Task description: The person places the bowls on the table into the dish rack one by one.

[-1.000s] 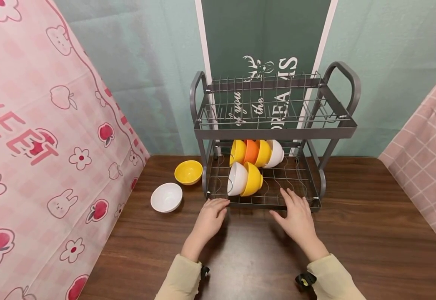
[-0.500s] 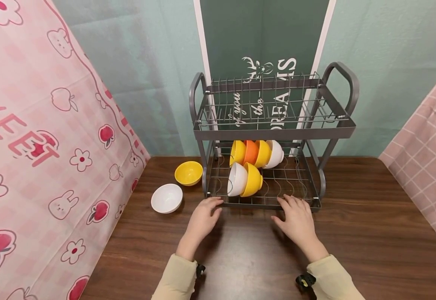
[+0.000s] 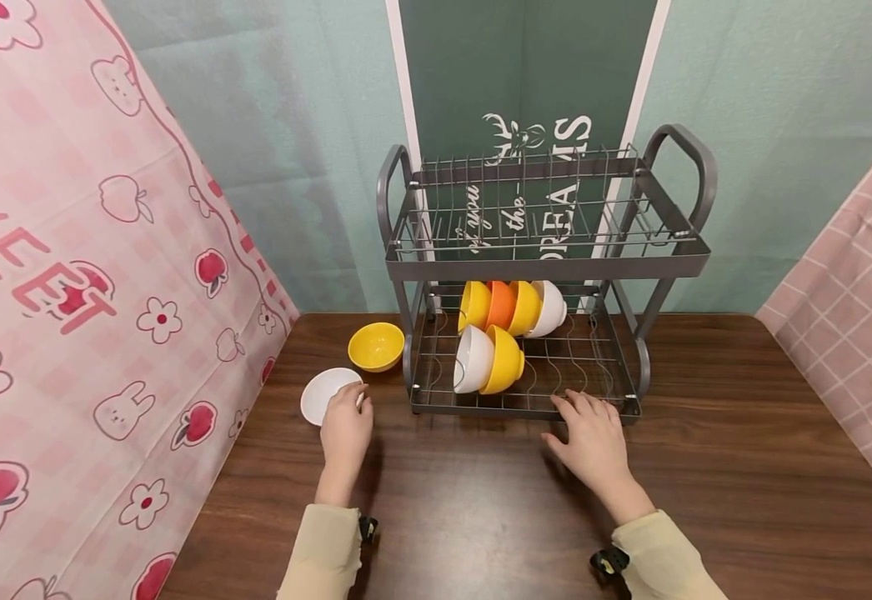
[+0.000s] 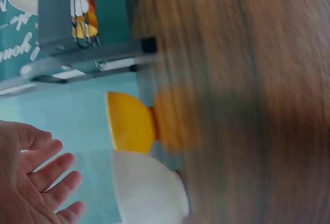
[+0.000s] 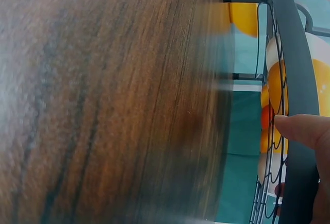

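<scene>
My left hand (image 3: 348, 427) is over the near right side of a white bowl (image 3: 321, 393) on the table. In the left wrist view, a gap separates its loosely bent fingers (image 4: 54, 175) from the white bowl (image 4: 147, 188). Just behind stands a yellow bowl (image 3: 376, 347). My right hand (image 3: 595, 433) rests at the front rail of a grey two-tier dish rack (image 3: 548, 268), its fingers over the edge. Its thumb (image 5: 299, 128) lies against the rail in the right wrist view; the other fingers are mostly hidden there.
On the rack's lower tier, a white bowl (image 3: 473, 360) and a yellow bowl (image 3: 507, 360) stand tilted in front. Behind them is a row of yellow, orange (image 3: 502, 305) and white bowls. Curtains (image 3: 308, 167) border the wooden table (image 3: 744, 433).
My left hand has moved left from the rack's front left corner to the white bowl. The right hand has dropped slightly towards the front rail and stays there. The bowls have not moved.
</scene>
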Tool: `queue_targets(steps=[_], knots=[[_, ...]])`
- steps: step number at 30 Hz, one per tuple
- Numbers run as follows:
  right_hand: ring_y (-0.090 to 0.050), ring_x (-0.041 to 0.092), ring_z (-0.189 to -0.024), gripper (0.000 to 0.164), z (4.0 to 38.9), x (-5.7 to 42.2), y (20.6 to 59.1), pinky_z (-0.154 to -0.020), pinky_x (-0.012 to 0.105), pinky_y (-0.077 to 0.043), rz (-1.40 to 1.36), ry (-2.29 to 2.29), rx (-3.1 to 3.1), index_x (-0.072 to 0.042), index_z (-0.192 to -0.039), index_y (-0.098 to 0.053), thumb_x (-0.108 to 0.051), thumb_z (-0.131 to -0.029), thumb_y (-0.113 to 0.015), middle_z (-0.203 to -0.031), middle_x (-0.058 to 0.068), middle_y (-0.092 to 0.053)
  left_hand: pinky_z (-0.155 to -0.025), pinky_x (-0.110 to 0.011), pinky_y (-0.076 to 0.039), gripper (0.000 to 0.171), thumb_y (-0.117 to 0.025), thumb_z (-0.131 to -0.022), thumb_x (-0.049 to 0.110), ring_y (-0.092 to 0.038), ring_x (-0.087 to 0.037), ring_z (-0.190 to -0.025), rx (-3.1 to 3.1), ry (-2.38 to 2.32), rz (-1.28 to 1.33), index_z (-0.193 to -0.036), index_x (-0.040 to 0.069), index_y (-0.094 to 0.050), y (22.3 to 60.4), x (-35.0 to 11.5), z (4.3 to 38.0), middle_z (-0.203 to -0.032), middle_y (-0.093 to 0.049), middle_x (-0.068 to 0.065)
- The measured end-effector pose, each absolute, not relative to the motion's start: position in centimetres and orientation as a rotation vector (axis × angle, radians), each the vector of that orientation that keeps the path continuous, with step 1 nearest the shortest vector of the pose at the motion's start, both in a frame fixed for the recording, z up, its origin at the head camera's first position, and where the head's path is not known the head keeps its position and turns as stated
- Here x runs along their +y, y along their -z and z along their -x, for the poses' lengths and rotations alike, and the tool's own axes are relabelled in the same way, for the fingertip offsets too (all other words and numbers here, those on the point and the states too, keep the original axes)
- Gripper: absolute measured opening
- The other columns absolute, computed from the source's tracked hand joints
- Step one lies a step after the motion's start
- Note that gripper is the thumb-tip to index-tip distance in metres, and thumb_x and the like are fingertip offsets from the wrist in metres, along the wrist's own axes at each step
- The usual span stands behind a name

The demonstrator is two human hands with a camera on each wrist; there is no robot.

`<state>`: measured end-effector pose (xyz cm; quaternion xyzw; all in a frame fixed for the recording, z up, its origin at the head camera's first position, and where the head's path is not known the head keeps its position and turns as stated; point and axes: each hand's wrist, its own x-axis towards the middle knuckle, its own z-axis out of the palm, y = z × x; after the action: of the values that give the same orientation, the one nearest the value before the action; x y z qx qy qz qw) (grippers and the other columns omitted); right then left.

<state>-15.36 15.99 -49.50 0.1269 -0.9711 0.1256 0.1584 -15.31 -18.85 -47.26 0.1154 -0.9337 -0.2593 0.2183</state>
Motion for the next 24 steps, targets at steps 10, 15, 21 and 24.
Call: queue_targets(steps=[10, 15, 21, 24], knots=[[-0.049, 0.039, -0.113, 0.061, 15.3, 15.9, 49.7, -0.096, 0.055, -0.033, -0.366, -0.351, -2.749, -0.01, -0.119, -0.06, -0.038, -0.068, -0.077, -0.122, 0.019, -0.057, -0.101, -0.054, -0.036, 0.04, -0.063, -0.083, 0.013, -0.052, -0.036, -0.119, -2.745, 0.642, -0.368, -0.119, -0.001, -0.059, 48.7, -20.6, 15.9, -0.127, -0.057, -0.019], [-0.049, 0.039, -0.114, 0.061, 15.3, 15.8, 49.6, -0.096, 0.056, -0.032, -0.36, -0.35, -2.758, -0.01, -0.12, -0.06, -0.038, -0.068, -0.077, -0.122, 0.019, -0.057, -0.103, -0.062, -0.029, 0.045, -0.062, -0.083, 0.017, -0.048, -0.037, -0.123, -2.872, 0.578, -0.413, -0.125, 0.001, -0.055, 49.4, -21.1, 16.1, -0.131, -0.053, -0.02], [-0.049, 0.039, -0.113, 0.06, 15.3, 15.8, 49.5, -0.096, 0.055, -0.032, -0.359, -0.357, -2.755, -0.01, -0.119, -0.06, -0.037, -0.068, -0.077, -0.122, 0.019, -0.057, -0.102, -0.06, -0.031, 0.042, -0.061, -0.084, 0.018, -0.055, -0.035, -0.116, -2.93, 0.482, -0.397, -0.123, 0.002, -0.058, 49.9, -21.4, 16.3, -0.126, -0.058, -0.018], [-0.049, 0.039, -0.113, 0.06, 15.3, 15.8, 49.6, -0.096, 0.054, -0.032, -0.359, -0.359, -2.75, -0.01, -0.119, -0.06, -0.038, -0.068, -0.077, -0.122, 0.018, -0.057, -0.102, -0.059, -0.031, 0.038, -0.061, -0.084, 0.016, -0.059, -0.035, -0.11, -2.94, 0.445, -0.392, -0.12, 0.003, -0.06, 50.1, -21.6, 16.3, -0.12, -0.062, -0.018]])
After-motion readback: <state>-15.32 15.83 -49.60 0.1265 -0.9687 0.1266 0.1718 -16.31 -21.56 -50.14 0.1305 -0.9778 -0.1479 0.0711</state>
